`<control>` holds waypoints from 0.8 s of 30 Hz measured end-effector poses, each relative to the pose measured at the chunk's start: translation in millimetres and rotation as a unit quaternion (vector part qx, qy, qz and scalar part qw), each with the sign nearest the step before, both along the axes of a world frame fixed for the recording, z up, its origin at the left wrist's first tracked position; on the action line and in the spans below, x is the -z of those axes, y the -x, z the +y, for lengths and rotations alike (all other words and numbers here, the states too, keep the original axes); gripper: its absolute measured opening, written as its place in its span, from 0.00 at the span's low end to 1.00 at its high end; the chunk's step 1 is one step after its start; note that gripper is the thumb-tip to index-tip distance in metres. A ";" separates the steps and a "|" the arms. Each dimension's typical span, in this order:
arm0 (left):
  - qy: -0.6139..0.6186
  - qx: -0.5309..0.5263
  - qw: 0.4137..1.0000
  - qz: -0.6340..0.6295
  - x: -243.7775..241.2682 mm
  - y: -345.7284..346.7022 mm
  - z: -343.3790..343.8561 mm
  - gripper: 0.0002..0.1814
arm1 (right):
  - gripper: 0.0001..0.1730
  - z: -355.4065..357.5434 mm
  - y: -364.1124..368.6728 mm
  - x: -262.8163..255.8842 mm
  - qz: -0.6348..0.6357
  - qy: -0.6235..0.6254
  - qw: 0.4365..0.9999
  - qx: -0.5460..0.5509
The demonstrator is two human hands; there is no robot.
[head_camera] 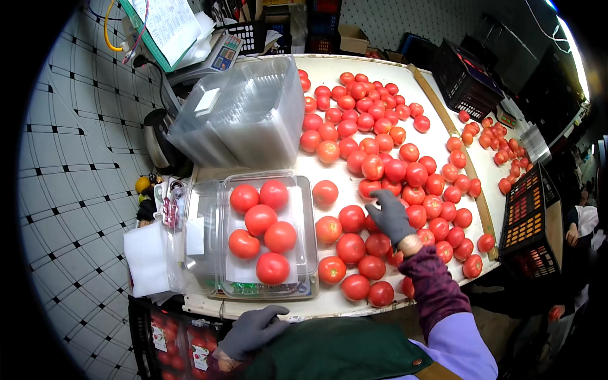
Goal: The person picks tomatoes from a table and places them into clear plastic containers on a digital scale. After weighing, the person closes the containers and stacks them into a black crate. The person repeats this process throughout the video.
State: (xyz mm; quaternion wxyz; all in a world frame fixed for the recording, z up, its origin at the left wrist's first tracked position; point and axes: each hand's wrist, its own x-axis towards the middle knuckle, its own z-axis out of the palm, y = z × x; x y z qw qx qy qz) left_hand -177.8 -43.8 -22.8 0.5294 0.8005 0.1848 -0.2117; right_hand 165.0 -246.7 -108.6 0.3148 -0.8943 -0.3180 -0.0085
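My right hand, in a grey glove, reaches over the loose tomatoes on the table. Its thumb and fingers are spread and nothing shows in its grip. At the table's front edge, my left hand, also gloved in grey, is held low with a gap between thumb and fingers. Between the hands and to the left sits a clear plastic clamshell container, its lid folded out to the left. Several large tomatoes lie inside on a white liner. Beneath it is a weighing scale with a metal pan.
Nested clear containers stand behind the clamshell. White foam sheets and an electric kettle are at the left. A wooden strip borders the tomatoes; black crates stand beyond it. Packed tomatoes sit below the front edge.
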 end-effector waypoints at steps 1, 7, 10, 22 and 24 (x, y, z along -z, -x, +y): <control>-0.007 -0.045 0.998 -0.038 -5.8 3.6 4.1 0.19 | 0.20 8.7 -17.9 2.6 -0.050 -0.005 0.999 -0.009; -0.053 -0.300 0.922 -0.240 -0.9 -1.0 25.6 0.15 | 0.30 58.8 -83.1 -3.5 -0.181 0.202 0.961 0.053; -0.176 -0.221 0.918 -0.277 -17.4 -25.6 34.4 0.18 | 0.29 63.1 -94.5 23.8 -0.321 0.210 0.922 0.055; -0.427 0.035 0.881 -0.202 9.5 -77.3 76.4 0.33 | 0.16 27.7 -50.0 -13.9 0.006 0.101 0.966 -0.240; -0.420 0.035 0.888 -0.181 8.5 -75.9 77.9 0.34 | 0.17 36.2 -48.0 -23.5 0.029 0.150 0.955 -0.255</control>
